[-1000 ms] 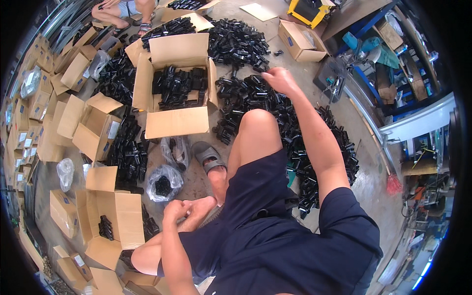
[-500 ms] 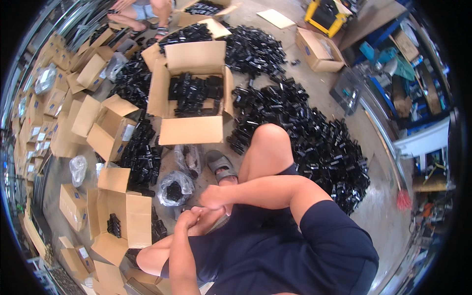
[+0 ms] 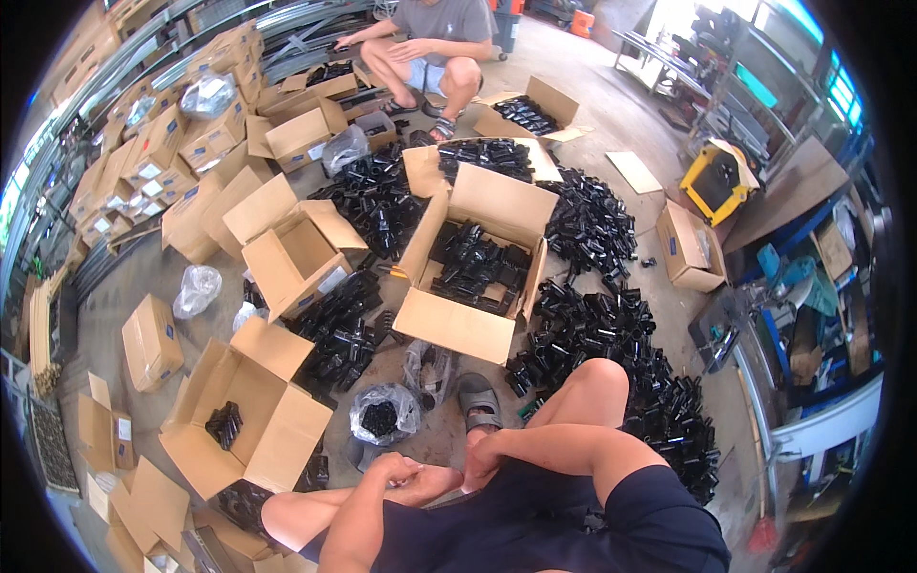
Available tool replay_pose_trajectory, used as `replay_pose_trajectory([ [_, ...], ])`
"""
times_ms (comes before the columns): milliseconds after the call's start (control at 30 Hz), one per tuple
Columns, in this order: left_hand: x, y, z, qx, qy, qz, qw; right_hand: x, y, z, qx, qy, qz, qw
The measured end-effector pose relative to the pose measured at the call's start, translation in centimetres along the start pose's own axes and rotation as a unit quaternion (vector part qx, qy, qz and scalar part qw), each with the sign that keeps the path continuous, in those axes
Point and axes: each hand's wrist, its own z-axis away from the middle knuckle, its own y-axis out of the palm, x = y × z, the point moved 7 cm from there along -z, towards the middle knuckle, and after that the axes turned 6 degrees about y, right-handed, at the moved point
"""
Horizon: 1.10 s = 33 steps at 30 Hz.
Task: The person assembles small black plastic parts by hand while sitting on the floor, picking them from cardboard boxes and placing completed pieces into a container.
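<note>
Black parts heaped at right, also inside open carton just left. Left hand and right hand on near side of grey sandal; open or gripping, cannot tell.

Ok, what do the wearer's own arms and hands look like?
The left hand and right hand show no gloves, watch or band. The right arm has a short, loose, dark navy sleeve; the left arm is bare as far as it shows, its sleeve out of view.
</note>
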Motion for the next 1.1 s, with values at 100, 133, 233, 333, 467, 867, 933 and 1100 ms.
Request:
replay_pose_trajectory([
  [100,-0.8,-0.3,0.1,0.04,0.0,0.011,0.999,-1.6,-1.0,-0.9,-0.033,0.049,-0.014,0.998],
  [133,-0.8,0.3,-0.2,0.058,-0.004,0.016,0.998,-2.4,-1.0,-1.1,-0.052,0.068,-0.018,0.996],
  [233,-0.6,1.3,-1.0,0.064,0.024,0.087,0.994,-3.9,-2.1,-1.5,-0.133,0.13,-0.026,0.982],
  [333,1.4,2.3,-2.4,0.071,0.064,0.089,0.992,-3.0,-3.5,-0.7,-0.199,0.212,-0.03,0.956],
  [467,-0.7,1.9,-1.2,0.07,0.09,0.082,0.99,-2.7,-3.1,1.1,-0.227,0.274,-0.071,0.932],
  [867,-0.5,0.8,-1.0,0.035,0.002,0.029,0.999,-5.5,-4.7,-0.6,-0.36,0.186,0.021,0.914],
  [933,-0.8,0.6,-1.3,0.031,0.013,0.014,0.999,-6.2,-4.9,-0.9,-0.368,0.189,0.015,0.91],
  [1100,-0.6,-0.3,0.3,0.033,-0.047,0.024,0.998,-5.6,-5.4,-1.1,-0.361,0.175,0.015,0.916],
])
